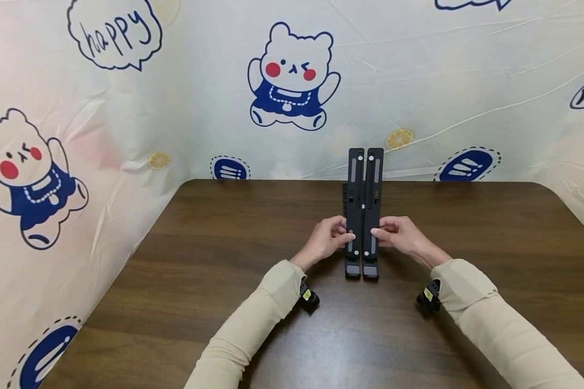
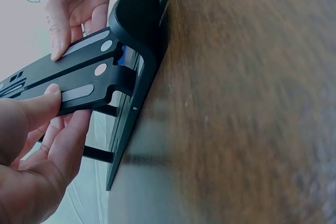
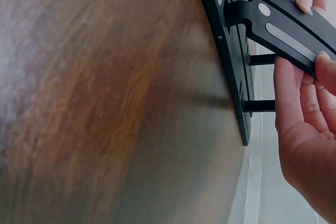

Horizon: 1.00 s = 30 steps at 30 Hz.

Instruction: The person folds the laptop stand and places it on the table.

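Note:
A black folding laptop stand (image 1: pixel 355 216) rises from the brown table, its two long arms close together side by side. Grey pads and white round spots mark the arms, and hooked lips show at the near end. My left hand (image 1: pixel 325 237) pinches the left arm at its outer edge, thumb on top and fingers beneath. On the other side my right hand (image 1: pixel 404 237) pinches the right arm the same way. Both wrist views show the slotted base rail (image 2: pixel 123 129) along the table, with thin struts (image 3: pixel 261 106) running up under the arms.
The wooden table (image 1: pixel 199 302) reaches back to a printed cloth backdrop (image 1: pixel 214 97) with bear drawings, which also hangs at the sides. A small black wrist camera (image 1: pixel 309 297) sits under the left cuff, and another camera (image 1: pixel 429 298) under the right.

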Each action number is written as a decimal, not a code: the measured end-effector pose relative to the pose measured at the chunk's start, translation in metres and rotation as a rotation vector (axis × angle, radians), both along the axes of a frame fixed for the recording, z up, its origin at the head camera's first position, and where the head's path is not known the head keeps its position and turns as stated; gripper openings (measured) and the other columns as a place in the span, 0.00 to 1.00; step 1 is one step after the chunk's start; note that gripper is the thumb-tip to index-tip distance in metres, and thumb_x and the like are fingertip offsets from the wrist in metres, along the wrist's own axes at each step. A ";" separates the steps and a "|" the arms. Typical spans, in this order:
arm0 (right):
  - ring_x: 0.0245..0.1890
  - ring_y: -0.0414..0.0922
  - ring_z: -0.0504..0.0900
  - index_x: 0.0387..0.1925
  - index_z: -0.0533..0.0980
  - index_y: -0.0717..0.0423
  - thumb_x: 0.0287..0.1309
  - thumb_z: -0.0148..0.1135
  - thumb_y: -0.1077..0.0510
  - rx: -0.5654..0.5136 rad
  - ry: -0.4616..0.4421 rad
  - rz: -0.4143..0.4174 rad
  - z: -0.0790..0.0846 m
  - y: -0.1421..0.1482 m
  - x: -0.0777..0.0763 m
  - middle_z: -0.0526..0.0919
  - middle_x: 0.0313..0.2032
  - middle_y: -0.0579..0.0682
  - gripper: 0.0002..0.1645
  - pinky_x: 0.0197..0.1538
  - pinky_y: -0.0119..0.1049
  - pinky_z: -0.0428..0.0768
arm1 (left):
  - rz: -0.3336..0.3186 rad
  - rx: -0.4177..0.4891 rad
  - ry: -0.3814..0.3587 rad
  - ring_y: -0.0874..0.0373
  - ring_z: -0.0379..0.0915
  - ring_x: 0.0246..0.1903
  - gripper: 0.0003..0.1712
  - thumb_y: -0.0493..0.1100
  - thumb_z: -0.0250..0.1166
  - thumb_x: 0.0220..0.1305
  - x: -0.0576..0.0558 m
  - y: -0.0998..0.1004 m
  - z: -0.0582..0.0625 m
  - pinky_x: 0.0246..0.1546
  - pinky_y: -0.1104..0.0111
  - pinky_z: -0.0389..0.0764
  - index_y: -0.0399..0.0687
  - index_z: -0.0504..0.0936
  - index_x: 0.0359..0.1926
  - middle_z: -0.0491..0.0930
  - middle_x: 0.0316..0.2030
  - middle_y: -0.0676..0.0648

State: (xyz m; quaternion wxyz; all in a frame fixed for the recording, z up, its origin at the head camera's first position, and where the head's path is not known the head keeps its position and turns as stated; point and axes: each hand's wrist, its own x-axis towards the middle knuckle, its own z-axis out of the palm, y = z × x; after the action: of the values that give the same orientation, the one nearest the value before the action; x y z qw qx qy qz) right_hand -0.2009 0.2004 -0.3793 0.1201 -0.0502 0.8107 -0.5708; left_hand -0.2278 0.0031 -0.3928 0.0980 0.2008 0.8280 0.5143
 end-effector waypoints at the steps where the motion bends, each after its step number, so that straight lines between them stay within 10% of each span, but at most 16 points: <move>1: 0.33 0.44 0.77 0.37 0.69 0.70 0.57 0.55 0.61 -0.007 0.003 0.002 0.000 -0.001 0.000 0.77 0.31 0.56 0.12 0.42 0.43 0.77 | -0.002 -0.002 0.002 0.60 0.76 0.27 0.07 0.34 0.63 0.53 0.000 0.000 0.000 0.25 0.74 0.78 0.39 0.71 0.30 0.76 0.27 0.46; 30: 0.34 0.54 0.79 0.45 0.72 0.70 0.59 0.54 0.51 0.231 0.160 0.016 0.016 0.003 0.003 0.79 0.35 0.63 0.24 0.39 0.44 0.78 | -0.009 -0.096 0.095 0.58 0.74 0.35 0.21 0.44 0.63 0.56 -0.002 -0.007 0.004 0.36 0.73 0.75 0.38 0.72 0.48 0.77 0.36 0.45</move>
State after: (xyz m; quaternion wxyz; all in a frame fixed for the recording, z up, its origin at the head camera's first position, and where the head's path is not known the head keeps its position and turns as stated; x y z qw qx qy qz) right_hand -0.1976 0.2036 -0.3631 0.0644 -0.0877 0.8776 -0.4668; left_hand -0.2294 -0.0036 -0.3886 0.0705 0.2236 0.8547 0.4632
